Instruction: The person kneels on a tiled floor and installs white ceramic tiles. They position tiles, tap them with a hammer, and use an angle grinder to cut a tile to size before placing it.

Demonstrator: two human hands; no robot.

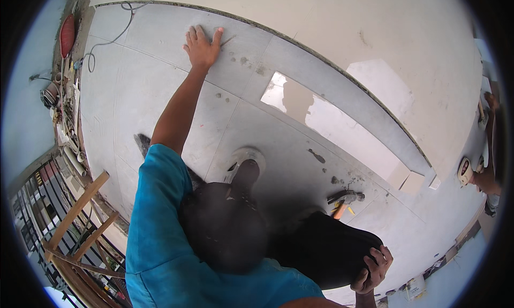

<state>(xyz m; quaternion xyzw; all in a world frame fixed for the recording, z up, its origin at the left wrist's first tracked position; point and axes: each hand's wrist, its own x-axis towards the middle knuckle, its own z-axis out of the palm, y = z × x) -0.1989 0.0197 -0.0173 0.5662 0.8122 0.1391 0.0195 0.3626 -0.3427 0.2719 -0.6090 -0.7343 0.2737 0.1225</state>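
My left hand (202, 50) lies flat on the grey tiled floor (160, 51), fingers spread, beside a few crumbs of mortar and a thin scratch-like mark. My right hand (375, 269) rests on my bent knee in black trousers (326, 249), thumb apart from the fingers, with nothing visible in it. A long, narrow glossy strip of tile (342, 128) lies to the right of my left hand. Near my knee is a hammer-like tool (342, 201) with a dark head and an orange handle, partly hidden by the knee.
A beige surface (321, 19) with a dark rough edge curves across the far side. A grey cable (115, 40) trails at far left. Debris and pipes (75, 160) line the left wall, near a wooden frame (80, 217) and a railing. Another person (484, 177) is at the right rim.
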